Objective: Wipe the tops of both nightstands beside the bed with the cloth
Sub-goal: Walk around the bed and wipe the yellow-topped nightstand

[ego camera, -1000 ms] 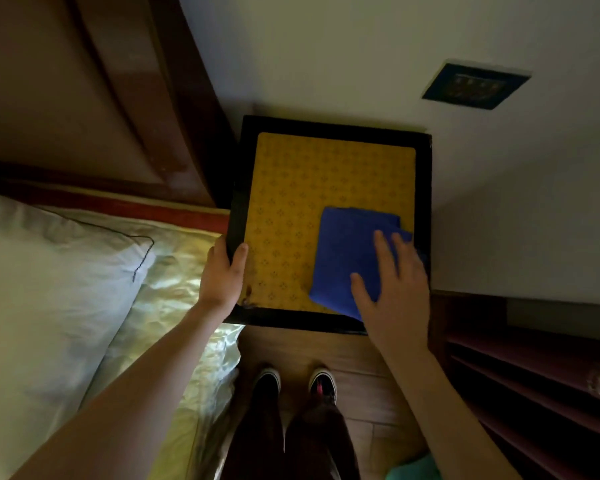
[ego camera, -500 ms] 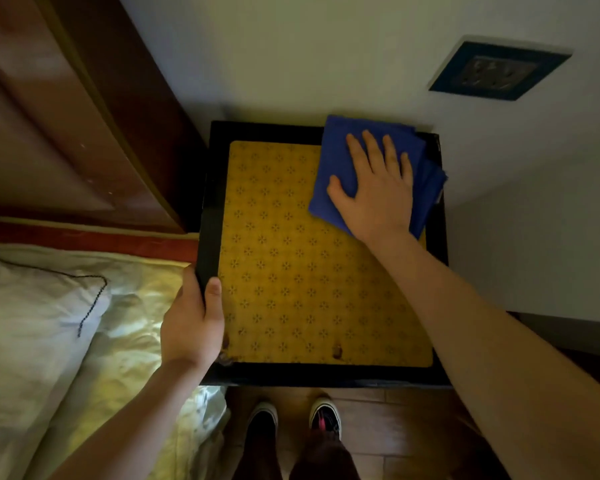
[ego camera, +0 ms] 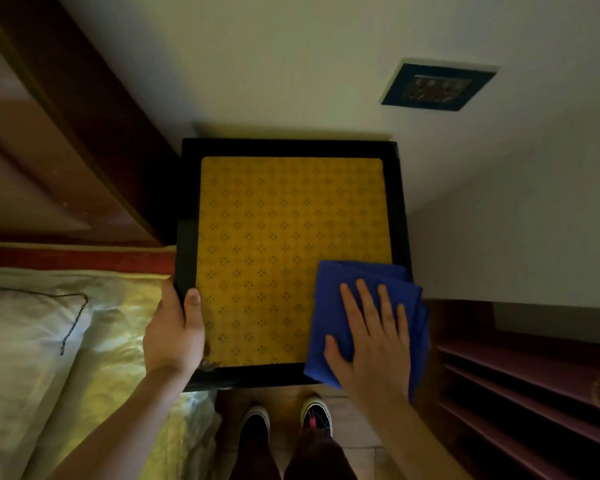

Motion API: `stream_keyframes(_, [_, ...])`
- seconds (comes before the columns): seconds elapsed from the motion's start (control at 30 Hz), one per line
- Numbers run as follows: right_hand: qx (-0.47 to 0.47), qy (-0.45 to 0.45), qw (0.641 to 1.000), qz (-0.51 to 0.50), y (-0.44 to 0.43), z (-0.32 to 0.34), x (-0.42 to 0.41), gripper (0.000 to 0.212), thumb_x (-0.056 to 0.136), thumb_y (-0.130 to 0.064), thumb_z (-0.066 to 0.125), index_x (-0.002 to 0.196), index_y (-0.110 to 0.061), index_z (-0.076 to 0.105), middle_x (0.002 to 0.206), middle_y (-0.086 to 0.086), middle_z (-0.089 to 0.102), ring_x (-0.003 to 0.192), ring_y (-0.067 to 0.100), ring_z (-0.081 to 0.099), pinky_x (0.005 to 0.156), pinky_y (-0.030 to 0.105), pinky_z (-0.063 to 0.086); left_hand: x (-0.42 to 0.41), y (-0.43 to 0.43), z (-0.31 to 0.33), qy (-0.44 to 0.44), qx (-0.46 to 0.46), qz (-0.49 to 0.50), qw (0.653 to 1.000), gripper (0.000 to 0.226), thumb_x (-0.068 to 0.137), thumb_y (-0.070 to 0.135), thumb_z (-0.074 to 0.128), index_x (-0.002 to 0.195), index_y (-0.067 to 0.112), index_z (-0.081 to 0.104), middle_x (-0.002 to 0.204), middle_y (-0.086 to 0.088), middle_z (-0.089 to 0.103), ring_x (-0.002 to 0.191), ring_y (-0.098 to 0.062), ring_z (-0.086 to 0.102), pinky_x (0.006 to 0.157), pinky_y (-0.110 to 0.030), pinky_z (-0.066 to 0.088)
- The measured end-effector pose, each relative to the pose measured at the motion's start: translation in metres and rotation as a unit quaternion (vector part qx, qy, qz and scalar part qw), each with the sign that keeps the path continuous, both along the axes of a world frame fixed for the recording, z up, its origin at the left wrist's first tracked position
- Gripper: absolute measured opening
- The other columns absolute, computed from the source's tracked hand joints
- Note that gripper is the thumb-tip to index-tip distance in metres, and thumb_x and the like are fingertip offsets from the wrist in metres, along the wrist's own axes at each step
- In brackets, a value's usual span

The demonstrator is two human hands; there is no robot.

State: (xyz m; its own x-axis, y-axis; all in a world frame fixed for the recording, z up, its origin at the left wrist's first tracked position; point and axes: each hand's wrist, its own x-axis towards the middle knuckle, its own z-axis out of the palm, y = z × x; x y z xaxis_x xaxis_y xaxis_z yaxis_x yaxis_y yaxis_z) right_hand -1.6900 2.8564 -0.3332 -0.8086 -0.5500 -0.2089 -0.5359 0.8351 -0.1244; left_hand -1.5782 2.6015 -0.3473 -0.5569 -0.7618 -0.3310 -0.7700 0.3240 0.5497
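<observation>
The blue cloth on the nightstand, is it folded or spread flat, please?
Folded: the blue cloth shows stacked layers at its right edge under the right hand.

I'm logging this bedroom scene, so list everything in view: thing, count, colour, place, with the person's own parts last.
nightstand: one, black frame with a yellow patterned top, against the wall beside the bed.
cloth: one, blue, folded, on the nightstand's near right corner, overhanging the edge.
headboard: one, reddish-brown wood, left of the nightstand.
pillow: one, white with dark stitching, on the bed at lower left.
bed cover: one, pale yellow, shiny, between pillow and nightstand.
wall socket: one, dark blue frame, on the wall at upper right.
shelves: one set, dark reddish, right of the nightstand.
shoes: two, dark with white soles, on the wooden floor.
left hand: one, gripping the nightstand's left edge.
right hand: one, flat on the cloth, fingers spread.
</observation>
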Motion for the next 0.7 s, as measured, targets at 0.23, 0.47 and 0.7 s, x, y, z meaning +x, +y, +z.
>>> stream_keyframes(0.23, [-0.066, 0.032, 0.995, 0.061, -0.140, -0.010, -0.117, 0.070, 0.091, -0.060, 0.034, 0.152, -0.026, 0.027, 0.159, 0.000, 0.028, 0.147, 0.030, 0.021, 0.120, 0.049, 0.013, 0.000, -0.002, -0.004, -0.021, -0.013, -0.001, 1.000, 0.029, 0.100, 0.041, 0.028, 0.115, 0.019, 0.040, 0.068, -0.008, 0.056, 0.050, -0.027, 0.054, 0.044, -0.030, 0.034])
stream_keyframes(0.47, [-0.061, 0.013, 0.992, 0.109, -0.174, -0.001, -0.102, 0.071, 0.092, -0.059, 0.028, 0.154, -0.026, 0.019, 0.162, -0.002, 0.018, 0.150, 0.027, 0.011, 0.121, 0.048, 0.008, 0.000, -0.001, 0.001, -0.011, 0.002, 0.012, 1.000, 0.036, 0.099, 0.044, 0.028, 0.122, 0.018, 0.040, 0.076, -0.006, 0.059, 0.057, -0.026, 0.058, 0.048, -0.034, 0.040])
stream_keyframes(0.7, [0.009, -0.018, 0.984, 0.178, -0.038, 0.004, 0.044, 0.078, 0.084, -0.062, 0.044, 0.152, -0.030, 0.023, 0.160, -0.005, 0.020, 0.148, 0.023, 0.016, 0.116, 0.050, 0.019, 0.000, -0.001, 0.004, -0.004, 0.016, 0.017, 1.000, 0.035, 0.099, 0.042, 0.031, 0.123, 0.019, 0.041, 0.091, -0.005, 0.064, 0.071, -0.028, 0.062, 0.056, -0.037, 0.045])
